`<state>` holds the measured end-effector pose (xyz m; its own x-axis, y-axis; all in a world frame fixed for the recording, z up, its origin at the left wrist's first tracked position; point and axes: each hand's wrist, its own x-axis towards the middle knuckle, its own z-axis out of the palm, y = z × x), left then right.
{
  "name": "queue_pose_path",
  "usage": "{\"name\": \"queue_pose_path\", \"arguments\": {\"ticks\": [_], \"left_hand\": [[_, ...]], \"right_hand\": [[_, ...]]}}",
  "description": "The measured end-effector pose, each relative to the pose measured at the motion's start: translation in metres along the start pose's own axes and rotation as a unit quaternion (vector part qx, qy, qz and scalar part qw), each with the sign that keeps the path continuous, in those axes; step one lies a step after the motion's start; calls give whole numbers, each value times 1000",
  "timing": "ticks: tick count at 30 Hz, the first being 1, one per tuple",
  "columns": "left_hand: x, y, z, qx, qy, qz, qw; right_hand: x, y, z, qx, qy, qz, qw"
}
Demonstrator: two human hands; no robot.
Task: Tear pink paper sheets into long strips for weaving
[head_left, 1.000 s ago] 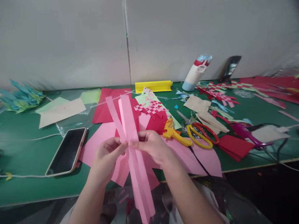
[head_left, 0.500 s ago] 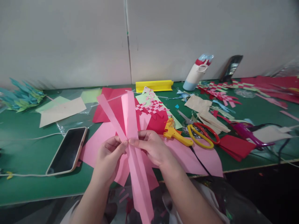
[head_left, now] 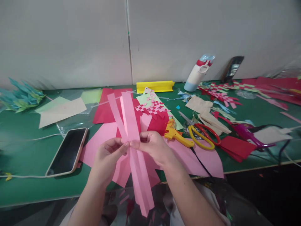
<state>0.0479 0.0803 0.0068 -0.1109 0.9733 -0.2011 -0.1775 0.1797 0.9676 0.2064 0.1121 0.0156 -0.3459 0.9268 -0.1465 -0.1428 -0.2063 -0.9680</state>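
Note:
Long folded pink paper strips (head_left: 138, 172) are pinched at their middle between my two hands, above the front of the table. My left hand (head_left: 113, 153) grips them with thumb and fingers from the left. From the right, my right hand (head_left: 152, 146) does the same, its thumb tip almost meeting the left one. The upper ends fan out, one narrow strip leaning left; the lower ends hang past the table edge. Beneath lie sheets of pink paper (head_left: 100, 142) and red paper (head_left: 107, 106). Just right of my right hand lies a yellow glue gun (head_left: 180, 137).
Scissors (head_left: 204, 136) with yellow and red handles lie beside the glue gun. A phone (head_left: 68, 152) rests at left. Woven paper pieces (head_left: 154, 108), a yellow folded strip (head_left: 155, 86), a bottle (head_left: 198, 73) and a purple glue gun (head_left: 249, 135) stand or lie farther off. Cords cross the table.
The narrow left strip has swung right, closer to the wider ones. The lower ends of the strips have risen a little; both hands keep their pinch almost in place.

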Motion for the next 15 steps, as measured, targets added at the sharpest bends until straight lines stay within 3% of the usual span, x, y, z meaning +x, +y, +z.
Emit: {"name": "queue_pose_path", "arguments": {"ticks": [6, 15], "left_hand": [[1, -1, 0, 15, -13, -1, 1000], [-2, -2, 14, -59, 13, 41, 997]], "right_hand": [[1, 1, 1, 39, -5, -11, 999], [7, 13, 3, 136, -10, 10, 991]]}}
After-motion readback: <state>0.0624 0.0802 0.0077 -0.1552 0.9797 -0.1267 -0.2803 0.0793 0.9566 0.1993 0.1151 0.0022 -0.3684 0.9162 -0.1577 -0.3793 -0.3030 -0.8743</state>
